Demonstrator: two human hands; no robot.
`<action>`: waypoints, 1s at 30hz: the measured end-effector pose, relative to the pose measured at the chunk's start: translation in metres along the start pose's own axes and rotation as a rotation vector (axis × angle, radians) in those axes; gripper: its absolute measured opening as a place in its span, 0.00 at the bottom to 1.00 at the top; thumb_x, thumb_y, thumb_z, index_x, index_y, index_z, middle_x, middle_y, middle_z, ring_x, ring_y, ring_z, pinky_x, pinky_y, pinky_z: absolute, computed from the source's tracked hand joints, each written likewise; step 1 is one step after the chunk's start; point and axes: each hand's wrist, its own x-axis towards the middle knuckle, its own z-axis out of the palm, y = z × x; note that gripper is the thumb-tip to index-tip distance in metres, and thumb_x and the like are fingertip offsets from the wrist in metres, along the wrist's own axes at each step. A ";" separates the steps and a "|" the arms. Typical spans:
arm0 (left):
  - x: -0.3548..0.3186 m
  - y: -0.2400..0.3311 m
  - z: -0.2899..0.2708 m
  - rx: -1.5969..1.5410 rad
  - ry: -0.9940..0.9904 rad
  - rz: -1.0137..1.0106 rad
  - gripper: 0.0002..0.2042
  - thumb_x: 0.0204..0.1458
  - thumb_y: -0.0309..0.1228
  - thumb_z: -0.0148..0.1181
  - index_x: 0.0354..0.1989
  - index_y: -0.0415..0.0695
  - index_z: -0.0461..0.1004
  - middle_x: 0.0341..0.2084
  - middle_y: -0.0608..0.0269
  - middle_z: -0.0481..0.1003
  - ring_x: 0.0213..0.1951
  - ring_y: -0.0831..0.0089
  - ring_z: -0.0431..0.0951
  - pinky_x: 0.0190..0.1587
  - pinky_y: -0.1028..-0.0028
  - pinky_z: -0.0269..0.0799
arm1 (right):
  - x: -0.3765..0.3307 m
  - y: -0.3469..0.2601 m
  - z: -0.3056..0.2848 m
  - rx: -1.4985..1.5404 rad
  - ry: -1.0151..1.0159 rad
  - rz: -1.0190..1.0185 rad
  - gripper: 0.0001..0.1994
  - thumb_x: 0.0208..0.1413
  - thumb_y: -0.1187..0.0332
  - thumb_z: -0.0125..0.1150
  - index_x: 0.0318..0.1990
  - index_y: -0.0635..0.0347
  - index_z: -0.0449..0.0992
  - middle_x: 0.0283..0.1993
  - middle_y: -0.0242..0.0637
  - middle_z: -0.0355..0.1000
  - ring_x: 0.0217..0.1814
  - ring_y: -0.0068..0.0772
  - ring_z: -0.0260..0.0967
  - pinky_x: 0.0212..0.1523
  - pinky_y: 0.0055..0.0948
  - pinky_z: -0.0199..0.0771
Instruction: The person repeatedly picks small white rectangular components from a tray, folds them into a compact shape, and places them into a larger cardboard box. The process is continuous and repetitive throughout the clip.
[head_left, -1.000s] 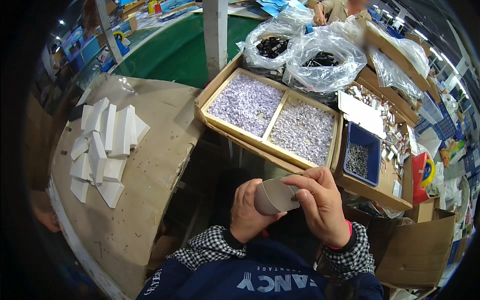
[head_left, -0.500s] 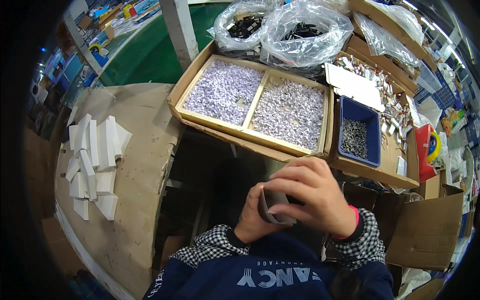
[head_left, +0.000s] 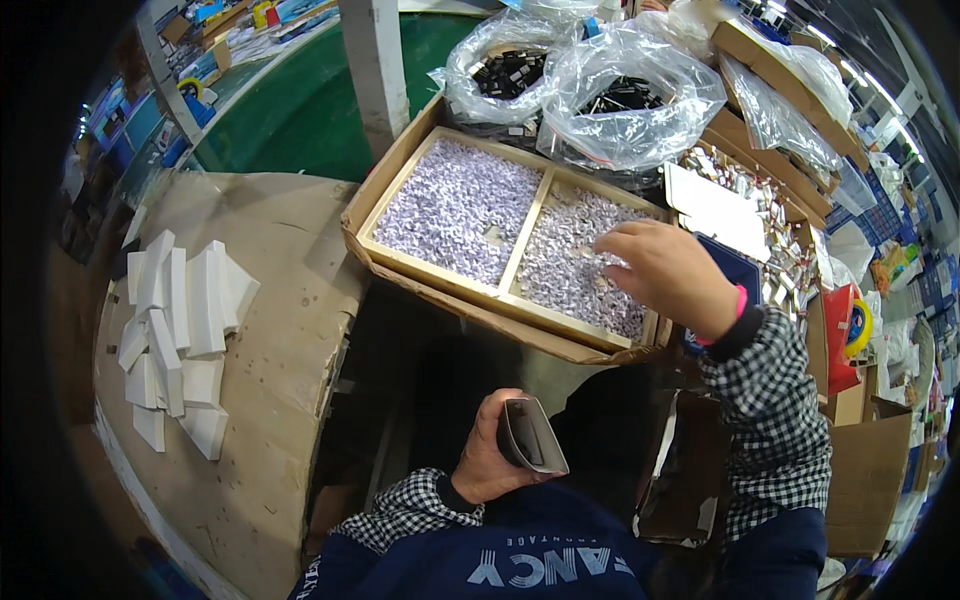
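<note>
My left hand [head_left: 487, 460] is wrapped round a hollow, pale, flat-sided casing [head_left: 546, 462], its open end facing up and dark inside. Over the right compartment of a wooden divided tray [head_left: 524, 232] hovers my right hand [head_left: 672, 272], fingers curved and the thumb apart from them. Nothing shows between those fingers. Below them lie many small whitish pieces [head_left: 568, 262]; the left compartment holds similar lilac-tinted pieces [head_left: 455, 205]. Part of a blue bin [head_left: 733, 262] shows behind my right hand and wrist, its contents mostly hidden.
White wedge-like blocks [head_left: 170, 330] are heaped on a cardboard-covered table [head_left: 275, 420] at left. Clear plastic bags [head_left: 632, 100] with dark parts stand behind the tray. A white sheet [head_left: 716, 210] lies by small wired parts. Cardboard boxes [head_left: 868, 480] stand at right.
My right hand has left the casing and moved up and right to above the tray's right compartment. My left hand has kept the casing and come slightly lower and left.
</note>
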 end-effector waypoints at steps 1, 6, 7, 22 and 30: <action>0.000 0.000 -0.002 0.011 0.016 -0.011 0.45 0.29 0.31 0.80 0.57 0.48 0.53 0.47 0.63 0.62 0.40 0.73 0.72 0.41 0.73 0.73 | 0.006 0.001 0.006 -0.018 -0.018 -0.041 0.13 0.49 0.69 0.60 0.43 0.60 0.75 0.42 0.42 0.73 0.44 0.43 0.71 0.46 0.36 0.72; -0.003 -0.001 -0.011 0.095 0.065 -0.004 0.48 0.28 0.35 0.81 0.59 0.48 0.52 0.49 0.61 0.60 0.45 0.73 0.68 0.45 0.72 0.70 | 0.025 0.005 0.022 -0.010 -0.097 -0.068 0.09 0.50 0.70 0.58 0.38 0.62 0.76 0.36 0.42 0.73 0.40 0.44 0.71 0.43 0.38 0.71; -0.003 -0.002 -0.011 0.087 0.085 -0.001 0.49 0.28 0.37 0.80 0.59 0.48 0.52 0.48 0.60 0.61 0.47 0.70 0.67 0.47 0.71 0.69 | 0.026 0.007 0.021 -0.003 -0.080 -0.091 0.08 0.51 0.70 0.58 0.37 0.62 0.76 0.35 0.42 0.73 0.39 0.44 0.71 0.42 0.38 0.71; 0.003 -0.006 -0.014 0.107 0.121 -0.045 0.48 0.27 0.42 0.80 0.58 0.45 0.55 0.49 0.54 0.63 0.51 0.61 0.67 0.53 0.65 0.66 | 0.064 -0.012 0.001 0.260 0.078 -0.190 0.07 0.51 0.72 0.61 0.35 0.65 0.78 0.29 0.45 0.73 0.31 0.43 0.73 0.34 0.33 0.73; 0.000 -0.006 -0.021 0.148 0.162 -0.069 0.48 0.27 0.41 0.80 0.59 0.46 0.55 0.50 0.51 0.63 0.53 0.57 0.66 0.54 0.64 0.65 | 0.107 -0.022 0.033 0.019 -0.068 -0.275 0.07 0.51 0.68 0.58 0.31 0.61 0.77 0.31 0.42 0.71 0.36 0.44 0.71 0.39 0.38 0.71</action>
